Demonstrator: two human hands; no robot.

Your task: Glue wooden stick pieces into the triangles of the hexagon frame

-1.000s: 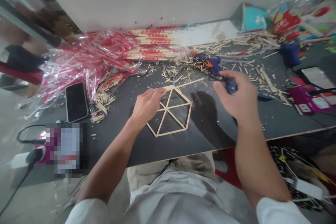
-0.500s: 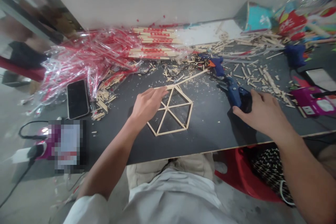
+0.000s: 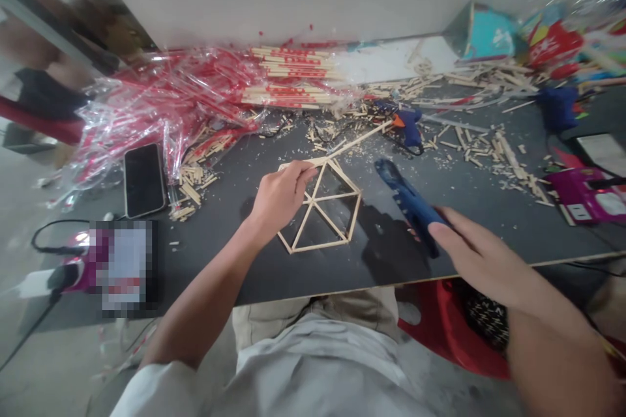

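Note:
A hexagonal frame of thin wooden sticks with spokes lies flat on the dark table. At the frame's upper left, my left hand pinches a long wooden stick, which runs over the top corner toward the upper right. To the right of the frame, my right hand is wrapped round a dark blue tool, held above the table with its narrow end pointing up and left. The tool looks like cutters or pliers; its jaws are blurred.
A blue glue gun with an orange nozzle lies behind the tool. Bundled sticks and red plastic wrap lie at the back. A phone is at the left; stick scraps and a purple power strip are at the right.
My right hand has lifted the blue tool off the table and brought it left and nearer to me. My left hand has hardly moved on the stick.

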